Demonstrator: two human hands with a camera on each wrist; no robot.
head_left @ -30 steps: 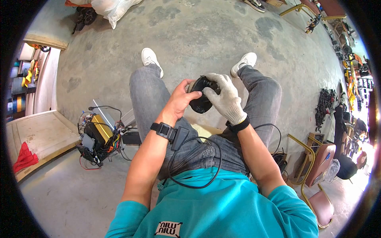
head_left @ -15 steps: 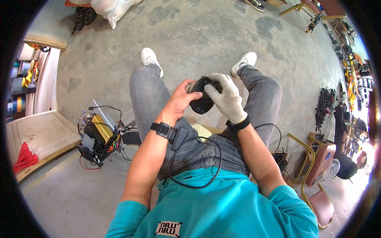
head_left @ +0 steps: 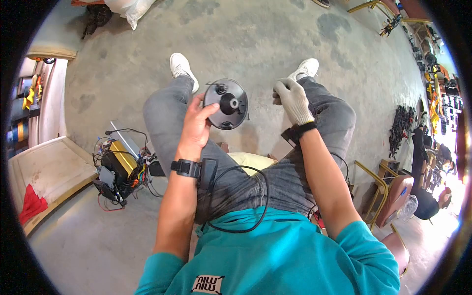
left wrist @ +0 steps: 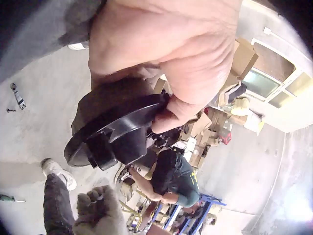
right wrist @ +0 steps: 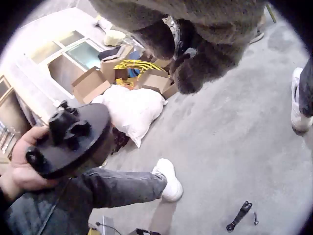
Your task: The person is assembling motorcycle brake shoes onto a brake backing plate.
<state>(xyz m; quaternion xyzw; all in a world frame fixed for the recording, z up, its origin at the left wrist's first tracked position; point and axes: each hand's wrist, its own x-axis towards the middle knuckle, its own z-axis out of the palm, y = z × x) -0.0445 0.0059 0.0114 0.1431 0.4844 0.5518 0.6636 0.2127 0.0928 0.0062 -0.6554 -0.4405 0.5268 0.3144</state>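
A round black disc-shaped part [head_left: 238,91] with a raised central hub stands tilted in the bare left hand [head_left: 195,128], whose thumb presses its near face while the other fingers go behind it. Its rim and projecting posts show side-on in the left wrist view [left wrist: 124,120] and the right wrist view [right wrist: 93,129]. The right hand [head_left: 294,101], in a pale glove, is apart from the disc, above the right thigh, with bent fingers. Something dark and shiny shows between the gloved fingers [right wrist: 195,73] in the right wrist view; whether they pinch it, I cannot tell.
A wrench [right wrist: 239,215] and a small screw [right wrist: 256,219] lie on the floor. Wired electronics [head_left: 118,167] stand left of the legs, beside a low board [head_left: 59,162] with a red cloth. Chairs [head_left: 396,196] stand at right; another person [left wrist: 171,176] is in the background.
The hands have separated: the left moved left with the disc and turned its hub side into view; the gloved right let go of the disc and moved right. The head view has shifted slightly.
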